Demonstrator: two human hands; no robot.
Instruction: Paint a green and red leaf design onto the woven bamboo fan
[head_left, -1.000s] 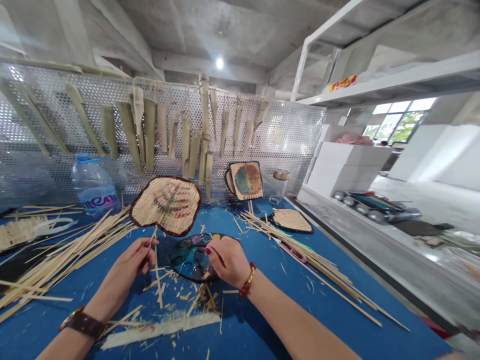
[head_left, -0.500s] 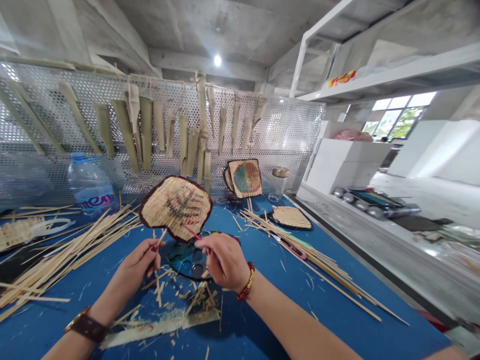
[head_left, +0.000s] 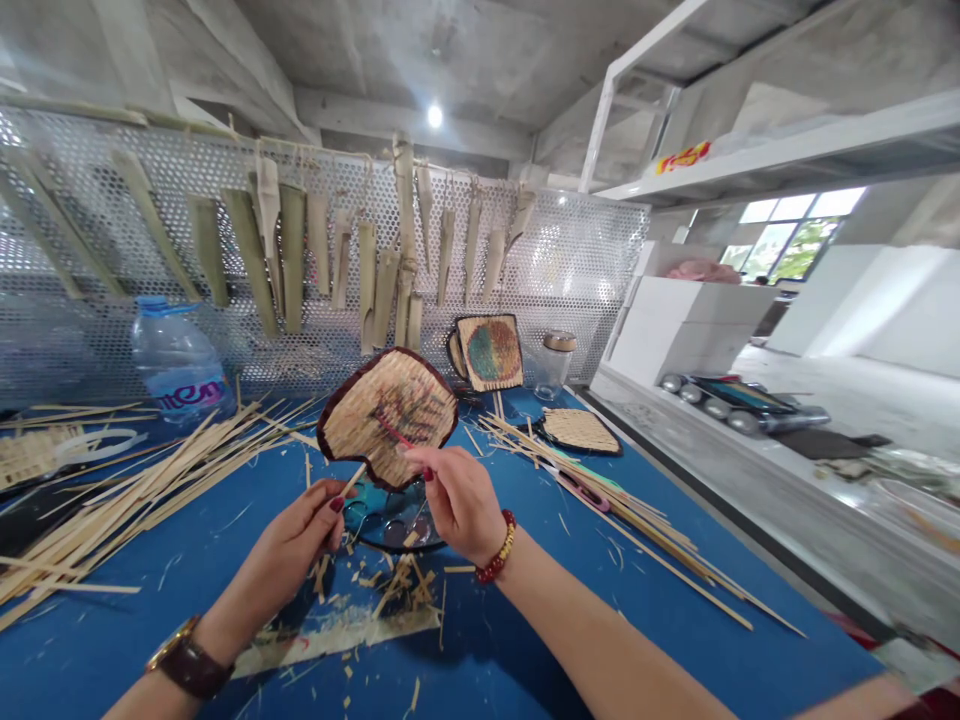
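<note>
Woven bamboo fan held up at 12 o'clock, its dark-bound rim and the hands partly hiding a round paint palette just below it. We see a loose heap of bamboo strips at 9 o'clock and a second spread of strips at 3 o'clock, with shavings scattered nearer us. Toward 11 o'clock stands a large plastic water bottle; toward 1 o'clock are a painted square fan, a glass jar with a wooden lid and a smaller woven fan lying flat. The work surface is a blue tabletop, backed by a perforated metal screen hung with dried bamboo sheaths (a white shelf and a window lie off at 2 o'clock). The left hand, wearing a wristwatch, closes narrowly on the fan's handle between thumb and fingers. The right hand, with a bead bracelet, pinches a thin red stick that lies over the fan's face.
</note>
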